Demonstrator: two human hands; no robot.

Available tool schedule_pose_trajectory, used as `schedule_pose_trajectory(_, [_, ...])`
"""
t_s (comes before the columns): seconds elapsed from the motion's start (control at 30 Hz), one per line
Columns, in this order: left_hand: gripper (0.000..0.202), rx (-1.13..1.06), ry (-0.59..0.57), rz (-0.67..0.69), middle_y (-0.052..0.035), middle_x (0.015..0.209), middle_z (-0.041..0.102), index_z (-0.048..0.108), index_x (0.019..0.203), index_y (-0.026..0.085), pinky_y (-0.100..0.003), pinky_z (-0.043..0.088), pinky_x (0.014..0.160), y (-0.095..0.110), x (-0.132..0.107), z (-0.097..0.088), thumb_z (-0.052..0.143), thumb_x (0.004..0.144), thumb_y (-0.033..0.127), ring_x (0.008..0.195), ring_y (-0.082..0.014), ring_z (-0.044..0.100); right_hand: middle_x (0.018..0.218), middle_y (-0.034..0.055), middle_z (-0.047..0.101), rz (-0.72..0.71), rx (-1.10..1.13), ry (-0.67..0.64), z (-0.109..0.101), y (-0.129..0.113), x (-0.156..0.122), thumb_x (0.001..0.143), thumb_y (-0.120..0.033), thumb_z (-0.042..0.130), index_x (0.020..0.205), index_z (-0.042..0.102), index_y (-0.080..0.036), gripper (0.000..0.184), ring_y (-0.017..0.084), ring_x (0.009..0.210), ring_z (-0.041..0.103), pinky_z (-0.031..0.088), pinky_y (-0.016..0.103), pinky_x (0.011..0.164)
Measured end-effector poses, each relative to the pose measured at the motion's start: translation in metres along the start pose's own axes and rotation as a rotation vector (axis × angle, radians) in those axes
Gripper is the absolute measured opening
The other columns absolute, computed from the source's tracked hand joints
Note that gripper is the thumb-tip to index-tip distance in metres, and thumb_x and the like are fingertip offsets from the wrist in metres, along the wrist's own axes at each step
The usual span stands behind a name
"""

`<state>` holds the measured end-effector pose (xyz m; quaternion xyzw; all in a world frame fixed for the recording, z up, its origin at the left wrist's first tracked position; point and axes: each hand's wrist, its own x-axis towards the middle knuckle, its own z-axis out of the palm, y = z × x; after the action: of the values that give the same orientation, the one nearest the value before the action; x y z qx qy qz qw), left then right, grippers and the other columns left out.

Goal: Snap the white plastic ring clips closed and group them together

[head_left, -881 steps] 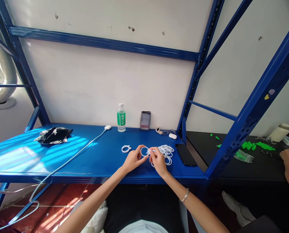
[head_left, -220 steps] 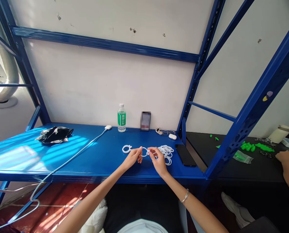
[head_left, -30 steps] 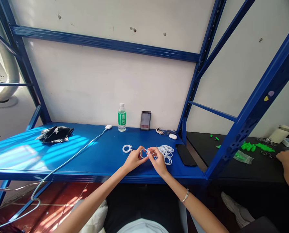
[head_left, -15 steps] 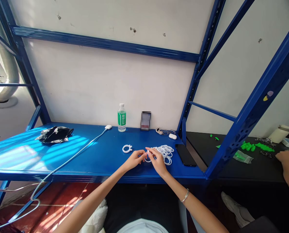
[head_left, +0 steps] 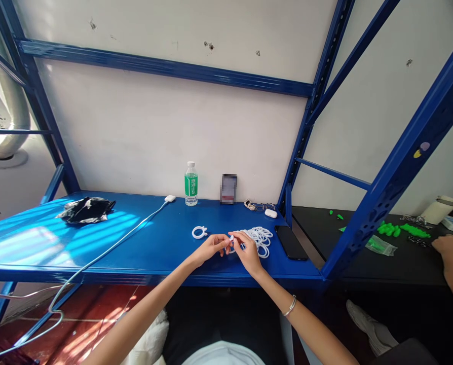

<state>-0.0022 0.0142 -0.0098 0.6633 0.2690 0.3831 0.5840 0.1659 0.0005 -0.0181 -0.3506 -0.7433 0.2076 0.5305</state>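
**Q:** Where are the hands?
**A:** Both reach over the front of the blue bench. The left hand and right hand meet fingertip to fingertip.

**Q:** What do the fingers hold?
**A:** The fingers of both hands are pinched almost closed on one white ring. They largely hide it. It sits just above the bench, at the left edge of a pile of white rings.

**Q:** What lies around them?
**A:** A single ring lies just left of the left hand. A black phone lies right of the pile. A water bottle stands by the wall. Far right, another person's hand is near green parts.
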Motion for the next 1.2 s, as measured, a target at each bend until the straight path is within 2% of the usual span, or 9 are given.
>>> schedule_pose_trajectory(0.13, [0.039,-0.052,0.029,0.016,-0.0004,0.062,0.055,0.06,0.076,0.011,-0.022,0.038,0.058,0.0004,-0.0003,-0.0005,0.059,0.083,0.05,0.056,-0.0092,0.046,0.096,0.0065,0.064,0.046,0.1,-0.032,0.0007,0.0015,0.0001,0.09,-0.029,0.049,0.102,0.066,-0.021,0.023,0.019,0.082,0.061,0.05,0.031,0.074])
schedule_pose_trajectory(0.23, [0.037,-0.085,0.032,-0.019,-0.0011,0.06,0.053,0.059,0.072,0.012,-0.023,0.04,0.059,0.003,-0.0008,0.0014,0.059,0.082,0.047,0.059,-0.012,0.049,0.079,0.0031,0.061,0.162,0.358,-0.14,0.0015,0.0032,0.0009,0.086,-0.031,0.051,0.102,0.061,-0.02,0.021,0.018,0.073,0.06,0.05,0.031,0.071])
schedule_pose_trajectory(0.37, [0.038,-0.086,-0.042,-0.079,-0.003,0.061,0.054,0.053,0.063,0.013,-0.024,0.041,0.061,0.0055,-0.0021,0.0053,0.056,0.083,0.046,0.063,-0.0142,0.052,0.056,-0.0058,0.044,0.338,0.68,-0.265,0.0023,0.0043,0.0008,0.076,-0.026,0.051,0.103,0.049,-0.021,0.027,0.013,0.053,0.048,0.046,0.027,0.061])
schedule_pose_trajectory(0.53, [0.046,-0.044,-0.071,-0.108,0.003,0.052,0.035,0.039,0.054,0.017,-0.027,0.043,0.063,0.006,-0.0038,0.0078,0.054,0.082,0.05,0.06,-0.0139,0.046,0.05,-0.0091,0.028,0.414,0.732,-0.313,0.0009,0.0043,-0.0004,0.069,-0.026,0.047,0.096,0.043,-0.021,0.028,0.011,0.046,0.029,0.033,0.023,0.052])
schedule_pose_trajectory(0.73, [0.052,-0.069,-0.111,-0.118,0.0051,0.051,0.026,0.027,0.053,0.019,-0.029,0.043,0.065,0.0087,-0.0046,0.0078,0.049,0.084,0.054,0.052,-0.0101,0.032,0.048,-0.0096,0.024,0.432,0.803,-0.384,-0.0001,0.007,0.0004,0.067,-0.025,0.046,0.092,0.043,-0.02,0.026,0.009,0.045,0.019,0.022,0.021,0.049])
schedule_pose_trajectory(0.87, [0.048,-0.048,-0.065,-0.109,0.005,0.049,0.028,0.037,0.053,0.018,-0.028,0.041,0.064,0.0055,-0.003,0.0053,0.049,0.084,0.053,0.054,-0.0122,0.04,0.049,-0.0091,0.027,0.412,0.808,-0.348,0.0011,0.0071,0.0003,0.07,-0.024,0.049,0.093,0.048,-0.019,0.023,0.009,0.046,0.025,0.029,0.021,0.049])
schedule_pose_trajectory(0.97, [0.042,-0.041,-0.011,-0.113,0.0032,0.052,0.038,0.045,0.059,0.017,-0.028,0.041,0.064,0.0026,-0.001,0.0035,0.053,0.081,0.053,0.059,-0.0143,0.047,0.051,-0.0076,0.033,0.405,0.76,-0.282,0.0019,0.0051,0.0003,0.074,-0.026,0.051,0.095,0.052,-0.018,0.023,0.01,0.047,0.034,0.038,0.023,0.052])
schedule_pose_trajectory(1.03, [0.041,-0.054,0.02,-0.113,0.0006,0.059,0.046,0.048,0.063,0.016,-0.027,0.042,0.064,0.0013,0.0,0.0029,0.055,0.079,0.053,0.062,-0.0147,0.05,0.053,-0.0057,0.039,0.4,0.732,-0.253,0.0021,0.0037,0.0005,0.076,-0.027,0.051,0.096,0.055,-0.017,0.022,0.012,0.05,0.042,0.043,0.026,0.056])
schedule_pose_trajectory(1.2, [0.037,-0.062,0.058,-0.081,-0.0004,0.06,0.051,0.054,0.073,0.014,-0.026,0.042,0.064,0.0008,0.0007,0.0017,0.057,0.08,0.05,0.067,-0.0157,0.055,0.059,-0.0017,0.052,0.345,0.696,-0.232,0.0027,0.0034,0.0013,0.085,-0.031,0.053,0.099,0.058,-0.018,0.02,0.015,0.058,0.054,0.049,0.031,0.068])
